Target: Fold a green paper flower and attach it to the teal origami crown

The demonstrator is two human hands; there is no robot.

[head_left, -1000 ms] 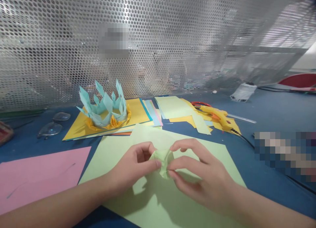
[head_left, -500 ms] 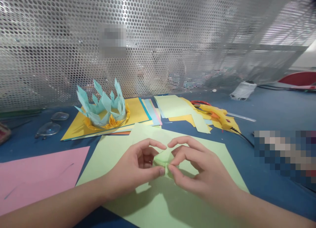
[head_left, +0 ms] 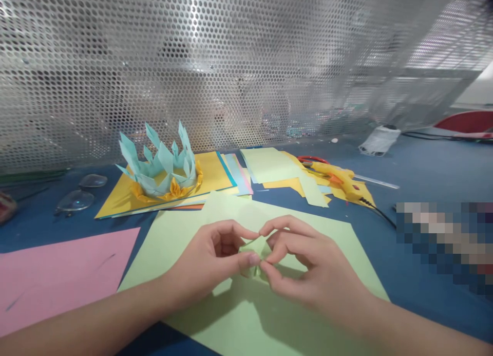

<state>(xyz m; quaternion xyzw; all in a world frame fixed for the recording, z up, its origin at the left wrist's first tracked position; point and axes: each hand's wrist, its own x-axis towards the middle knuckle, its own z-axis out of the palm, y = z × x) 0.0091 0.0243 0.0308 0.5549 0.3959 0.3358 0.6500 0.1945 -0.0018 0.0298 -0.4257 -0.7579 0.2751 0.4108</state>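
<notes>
Between my hands is a small folded piece of light green paper (head_left: 262,247), held just above a large light green sheet (head_left: 308,320). My left hand (head_left: 215,253) is closed on its left side, with the thumb pressed on the front and the index fingertip at the top. On the right side, my right hand (head_left: 304,258) pinches the folded paper with thumb and fingers, its index finger meeting the top edge. The fingers hide much of the paper's lower and back parts.
A light blue folded-paper crown (head_left: 162,166) with orange trim stands on yellow sheets (head_left: 115,197) at back left. Pink paper (head_left: 69,274) and eyeglasses (head_left: 75,202) lie left. A yellow glue gun (head_left: 342,179) with a cord lies back right. A perforated metal screen (head_left: 246,53) rises behind.
My left thumb has moved up over the front of the folded green paper. Both index fingertips have come down onto its top. The things on the table have stayed put.
</notes>
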